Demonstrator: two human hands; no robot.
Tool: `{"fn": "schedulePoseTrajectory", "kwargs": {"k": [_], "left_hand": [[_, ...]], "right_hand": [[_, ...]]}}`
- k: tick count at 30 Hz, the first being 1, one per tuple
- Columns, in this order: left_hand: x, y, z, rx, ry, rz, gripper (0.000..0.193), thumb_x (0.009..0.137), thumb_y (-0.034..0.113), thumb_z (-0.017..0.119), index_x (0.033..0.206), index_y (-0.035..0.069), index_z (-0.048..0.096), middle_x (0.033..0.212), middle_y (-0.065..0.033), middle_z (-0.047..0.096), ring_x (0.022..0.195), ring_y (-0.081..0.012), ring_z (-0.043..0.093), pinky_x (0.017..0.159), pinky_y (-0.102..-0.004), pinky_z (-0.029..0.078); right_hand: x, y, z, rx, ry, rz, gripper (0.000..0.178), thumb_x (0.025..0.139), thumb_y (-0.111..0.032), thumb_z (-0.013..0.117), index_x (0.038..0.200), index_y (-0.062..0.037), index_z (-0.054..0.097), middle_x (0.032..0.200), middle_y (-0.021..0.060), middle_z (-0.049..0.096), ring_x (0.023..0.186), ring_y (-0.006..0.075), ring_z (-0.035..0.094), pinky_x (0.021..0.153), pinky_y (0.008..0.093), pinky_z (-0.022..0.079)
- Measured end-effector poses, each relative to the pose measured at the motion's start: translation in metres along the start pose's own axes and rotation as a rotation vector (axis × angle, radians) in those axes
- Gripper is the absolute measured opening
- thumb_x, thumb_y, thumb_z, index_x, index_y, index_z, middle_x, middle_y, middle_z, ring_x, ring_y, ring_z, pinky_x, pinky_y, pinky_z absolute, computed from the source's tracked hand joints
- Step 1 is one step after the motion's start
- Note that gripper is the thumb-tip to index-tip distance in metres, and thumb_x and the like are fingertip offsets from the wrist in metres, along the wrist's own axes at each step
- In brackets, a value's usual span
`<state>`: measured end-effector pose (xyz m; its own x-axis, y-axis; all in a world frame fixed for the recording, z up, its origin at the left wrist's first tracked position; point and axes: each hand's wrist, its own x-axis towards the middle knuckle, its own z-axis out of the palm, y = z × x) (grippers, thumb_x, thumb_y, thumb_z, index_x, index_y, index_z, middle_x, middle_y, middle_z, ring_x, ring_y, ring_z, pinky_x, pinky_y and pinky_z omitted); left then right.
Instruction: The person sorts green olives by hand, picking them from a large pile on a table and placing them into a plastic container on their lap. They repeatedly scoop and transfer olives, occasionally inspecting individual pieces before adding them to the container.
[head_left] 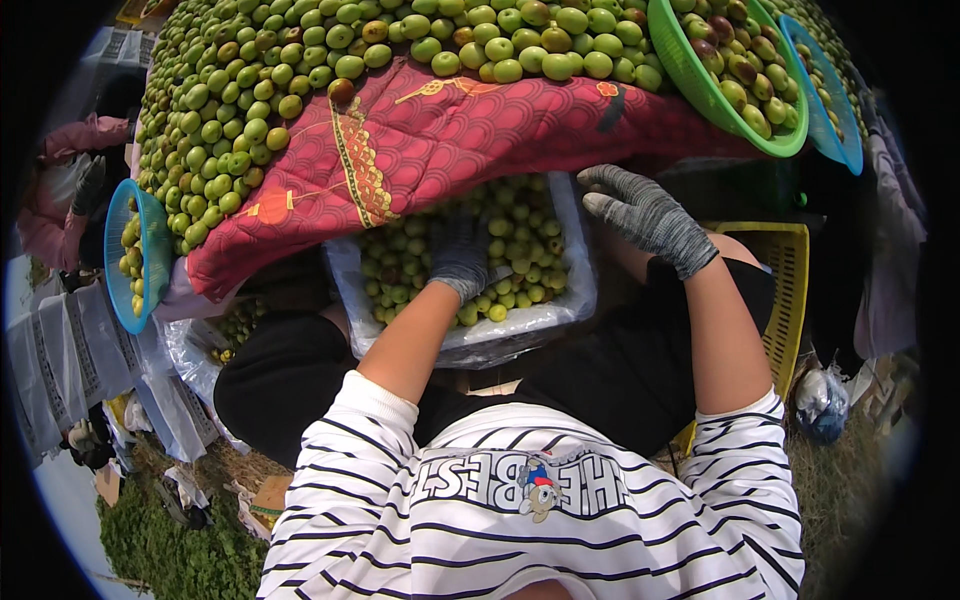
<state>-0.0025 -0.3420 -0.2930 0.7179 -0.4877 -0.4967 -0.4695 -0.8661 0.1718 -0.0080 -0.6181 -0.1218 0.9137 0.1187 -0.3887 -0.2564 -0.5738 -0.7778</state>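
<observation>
A crate lined with clear plastic [480, 345] stands between my legs, filled with green jujubes [515, 265]. My left hand [460, 258], in a grey knit glove, lies on the fruit inside it. Its fingers reach into the shade under the cloth edge and look outstretched, though they show only dimly. My right hand [645, 210], gloved alike, hovers beside the crate's right rim with fingers extended and nothing visible in them. Ahead, a red patterned padded cloth [470, 140] hangs over the near edge of a large jujube heap [240, 90].
A green basket [790, 140] of redder jujubes sits at the far right, by a blue basket [850, 150]. Another blue basket [125, 300] holds fruit at left. A yellow crate [790, 290] is beside my right leg. At far left, another person's gloved hand [88, 185] shows.
</observation>
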Motion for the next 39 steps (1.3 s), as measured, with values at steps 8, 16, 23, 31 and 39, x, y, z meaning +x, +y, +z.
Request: {"fn": "schedulePoseTrajectory", "kwargs": {"k": [8,16,23,31,39], "left_hand": [[-0.003,0.056,-0.005,-0.010,0.092,0.056,0.090,0.078,0.059,0.063,0.150,0.016,0.030,0.158,-0.0206,0.014,0.146,-0.0381,0.011,0.113,-0.0647,0.006],[-0.051,-0.006,0.006,0.066,0.007,0.320,0.083,0.079,0.054,0.063,0.148,0.019,0.034,0.159,-0.0142,0.016,0.146,-0.0364,0.012,0.116,-0.0589,0.008],[-0.062,-0.103,-0.014,0.362,-0.015,0.107,0.071,0.083,0.037,0.065,0.147,0.023,0.036,0.157,-0.0150,0.020,0.143,-0.0356,0.022,0.114,-0.0520,0.026],[-0.062,-0.128,0.018,-0.034,0.180,-0.277,0.088,0.081,0.039,0.068,0.151,0.013,0.022,0.151,-0.0271,0.026,0.140,-0.0414,0.028,0.110,-0.0483,0.033],[-0.111,-0.103,0.007,-0.163,-0.578,-0.418,0.093,0.088,0.041,0.060,0.155,0.015,0.002,0.154,-0.0358,0.005,0.134,-0.0482,0.037,0.108,-0.0449,0.038]], "right_hand": [[0.001,-0.003,-0.001,-0.085,-0.027,0.025,0.041,0.092,-0.029,0.064,0.125,-0.0058,0.057,0.116,0.0146,0.065,0.109,0.0258,0.063,0.094,0.0363,0.049],[0.001,-0.002,0.004,-0.149,-0.045,0.071,0.042,0.092,-0.033,0.063,0.126,-0.0079,0.057,0.120,0.0163,0.063,0.114,0.0294,0.060,0.100,0.0381,0.046],[0.001,-0.001,0.000,-0.148,-0.079,0.067,0.043,0.092,-0.033,0.062,0.126,-0.0073,0.057,0.120,0.0165,0.063,0.114,0.0308,0.060,0.099,0.0381,0.045],[0.001,0.003,0.002,-0.231,-0.060,0.049,0.044,0.092,-0.033,0.062,0.125,-0.0045,0.057,0.121,0.0172,0.063,0.115,0.0330,0.058,0.099,0.0387,0.044],[0.005,0.008,0.003,-0.189,-0.064,0.039,0.045,0.091,-0.034,0.062,0.125,-0.0046,0.058,0.121,0.0177,0.063,0.115,0.0331,0.058,0.099,0.0389,0.045]]}}
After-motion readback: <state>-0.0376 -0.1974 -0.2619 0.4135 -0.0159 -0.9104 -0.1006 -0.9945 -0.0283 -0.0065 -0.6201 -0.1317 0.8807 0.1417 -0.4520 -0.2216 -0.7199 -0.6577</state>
